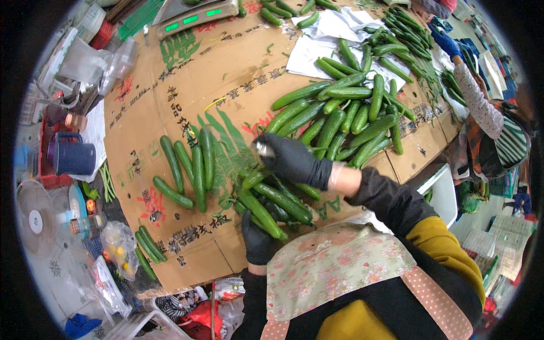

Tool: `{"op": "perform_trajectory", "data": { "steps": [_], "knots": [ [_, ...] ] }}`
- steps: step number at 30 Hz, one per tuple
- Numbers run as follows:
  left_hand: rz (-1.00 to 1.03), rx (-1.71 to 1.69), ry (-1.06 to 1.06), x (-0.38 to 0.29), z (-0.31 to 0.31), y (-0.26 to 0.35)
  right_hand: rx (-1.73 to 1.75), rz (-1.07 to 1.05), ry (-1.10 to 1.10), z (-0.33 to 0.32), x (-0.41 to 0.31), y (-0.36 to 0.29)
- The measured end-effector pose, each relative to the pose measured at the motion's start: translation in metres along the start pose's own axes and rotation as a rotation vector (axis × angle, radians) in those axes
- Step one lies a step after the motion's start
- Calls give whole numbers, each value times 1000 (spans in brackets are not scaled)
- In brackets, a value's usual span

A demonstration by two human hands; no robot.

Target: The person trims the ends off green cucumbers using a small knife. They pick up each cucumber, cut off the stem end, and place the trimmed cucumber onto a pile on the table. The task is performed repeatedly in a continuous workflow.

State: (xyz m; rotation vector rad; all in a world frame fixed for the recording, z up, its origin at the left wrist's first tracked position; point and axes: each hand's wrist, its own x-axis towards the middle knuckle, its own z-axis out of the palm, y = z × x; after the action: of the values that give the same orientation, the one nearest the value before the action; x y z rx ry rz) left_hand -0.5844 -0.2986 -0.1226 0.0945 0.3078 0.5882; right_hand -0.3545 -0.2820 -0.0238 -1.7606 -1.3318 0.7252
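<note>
A bunch of cucumbers (272, 204) lies on the flattened cardboard just in front of me. My left hand (256, 240), in a black glove, is at the near end of this bunch, its fingers partly hidden under it; its grip cannot be made out. Above the bunch my right hand (293, 159), also black-gloved and slightly blurred, is closed around a small silvery object (264, 149), too unclear to name. A large heap of cucumbers (340, 114) lies beyond my right hand. Left of the bunch are several separate cucumbers (198, 178), with smaller cucumbers (151, 244) at the near left edge.
A digital scale (195, 17) stands at the far edge of the printed cardboard (144, 106). White paper (310, 55) lies under cucumbers. A blue mug (75, 155) and a fan (37, 221) are on the left. At right, a co-worker's blue-gloved hand (446, 42) is beside more cucumbers.
</note>
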Motion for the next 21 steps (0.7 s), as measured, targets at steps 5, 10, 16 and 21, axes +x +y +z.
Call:
{"op": "perform_trajectory", "data": {
  "steps": [5,10,16,21],
  "knots": [
    [6,-233,171,2,13,-3,-384,-163,-141,-17,53,49],
    [-26,-20,86,-5,-3,0,-477,-247,-266,-18,54,54],
    [-48,153,145,1,50,5,-379,-279,66,-53,9,-18],
    [-40,217,145,17,105,-6,-66,-323,625,-71,-48,-63]
  ]
}}
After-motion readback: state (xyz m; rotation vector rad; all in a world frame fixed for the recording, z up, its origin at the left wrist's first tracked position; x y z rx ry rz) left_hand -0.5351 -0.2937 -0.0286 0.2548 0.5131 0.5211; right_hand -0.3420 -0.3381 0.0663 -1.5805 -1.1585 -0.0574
